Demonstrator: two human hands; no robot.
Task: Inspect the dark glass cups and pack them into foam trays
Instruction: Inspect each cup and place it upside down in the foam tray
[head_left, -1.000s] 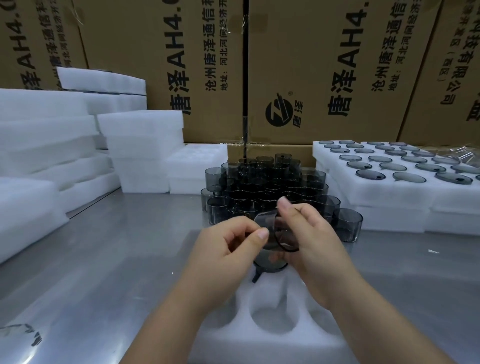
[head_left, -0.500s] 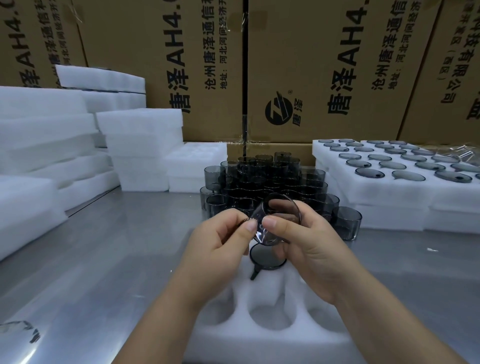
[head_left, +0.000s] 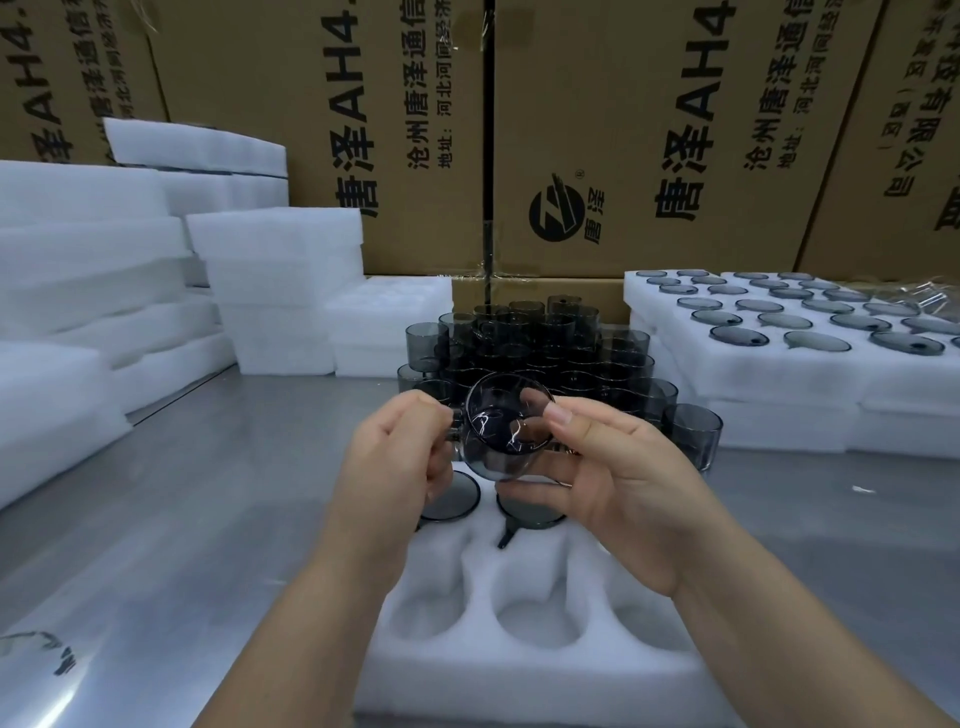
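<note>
Both hands grip one dark glass cup (head_left: 506, 434). The left hand (head_left: 395, 467) has curled fingers pinching the cup's left side. The right hand (head_left: 618, 488) has its thumb at the rim and its fingers under the body. The cup is tilted, mouth toward the camera, above the foam tray (head_left: 519, 670) lying on the counter (head_left: 182, 493). Directly below the hands, two packed cups (head_left: 452, 499) sit in the tray's far pockets. Beyond the hands stands a cluster of loose cups (head_left: 550, 348). To the right of the right hand lies a filled tray (head_left: 753, 374).
</note>
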